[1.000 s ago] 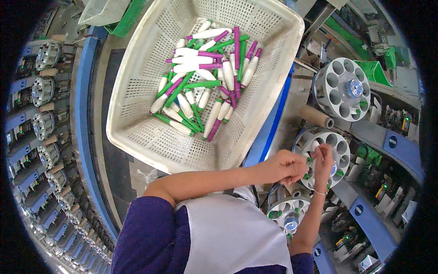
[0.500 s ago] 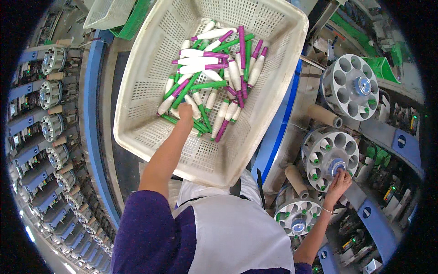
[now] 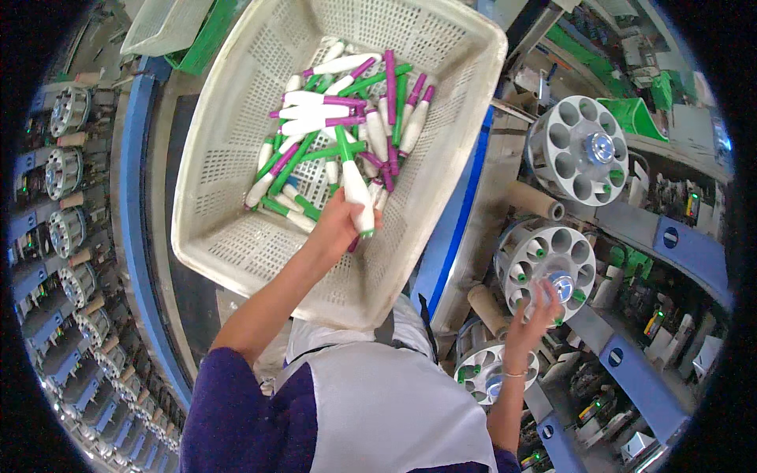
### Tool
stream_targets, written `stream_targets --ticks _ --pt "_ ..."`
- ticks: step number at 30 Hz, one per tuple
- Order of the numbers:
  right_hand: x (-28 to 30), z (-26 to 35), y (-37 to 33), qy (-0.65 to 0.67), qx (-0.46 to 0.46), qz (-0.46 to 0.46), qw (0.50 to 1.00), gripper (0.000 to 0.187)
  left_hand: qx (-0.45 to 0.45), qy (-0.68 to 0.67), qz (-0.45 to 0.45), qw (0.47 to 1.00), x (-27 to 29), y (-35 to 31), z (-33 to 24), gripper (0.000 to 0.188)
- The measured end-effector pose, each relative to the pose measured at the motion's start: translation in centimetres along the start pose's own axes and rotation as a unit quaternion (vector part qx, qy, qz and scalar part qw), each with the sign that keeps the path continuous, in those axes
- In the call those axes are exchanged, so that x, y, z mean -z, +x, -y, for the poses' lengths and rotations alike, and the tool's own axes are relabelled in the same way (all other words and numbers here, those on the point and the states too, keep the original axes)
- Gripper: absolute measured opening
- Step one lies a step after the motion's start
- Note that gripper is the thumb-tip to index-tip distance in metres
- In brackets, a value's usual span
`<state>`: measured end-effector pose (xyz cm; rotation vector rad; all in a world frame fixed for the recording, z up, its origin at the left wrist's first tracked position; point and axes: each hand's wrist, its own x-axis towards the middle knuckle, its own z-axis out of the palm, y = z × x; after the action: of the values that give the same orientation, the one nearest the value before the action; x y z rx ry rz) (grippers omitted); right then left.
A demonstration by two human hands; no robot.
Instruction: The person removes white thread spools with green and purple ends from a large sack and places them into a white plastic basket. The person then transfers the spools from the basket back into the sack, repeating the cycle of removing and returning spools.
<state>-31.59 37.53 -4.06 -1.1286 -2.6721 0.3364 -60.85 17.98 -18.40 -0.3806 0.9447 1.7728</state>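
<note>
My left hand is closed around the lower part of a yarn bobbin with a green tube and white yarn, raised over the basket. A purple tip shows just below that hand; I cannot tell whether it is held too. Beneath lie several more bobbins, with green or purple tubes and white yarn, in a white perforated plastic basket. My right hand, slightly blurred, has its fingers apart and looks free of any object. It is in front of the lower edge of a round bobbin magazine, whose pockets hold some green-tipped bobbins.
Above and below that magazine are another round magazine and a partly hidden one. Brown cones sit beside them. A blue rail and a row of similar machines run along the left.
My left hand has come up from the pile with a green bobbin in it. My right hand has moved away from the magazine's hub, down and left, its fingers spreading. The view has shifted.
</note>
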Motion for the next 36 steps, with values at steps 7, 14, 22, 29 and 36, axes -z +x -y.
stream_targets --ticks 7,14,22,29,36 --pt "-4.2 10.2 2.5 0.32 -0.007 0.223 0.921 0.052 -0.015 -0.088 0.15 0.985 -8.7 -4.2 -0.6 0.05" --pt "-5.1 11.4 2.5 0.57 -0.256 0.077 0.777 0.025 -0.009 -0.099 0.224 0.97 -14.9 -4.7 1.6 0.037" --pt "-2.2 2.2 2.4 0.68 -0.3 -0.016 0.669 0.029 -0.056 -0.124 0.222 0.965 -10.6 -1.6 -4.6 0.015" --pt "-1.6 -3.4 3.2 0.833 -0.277 -0.115 0.465 0.037 -0.008 0.41 0.062 0.91 -8.5 -5.0 -6.4 0.017" --pt "-0.2 -6.4 2.9 0.849 -0.24 -0.153 0.446 0.037 -0.186 0.884 -0.057 0.425 1.3 -2.6 -10.0 0.03"
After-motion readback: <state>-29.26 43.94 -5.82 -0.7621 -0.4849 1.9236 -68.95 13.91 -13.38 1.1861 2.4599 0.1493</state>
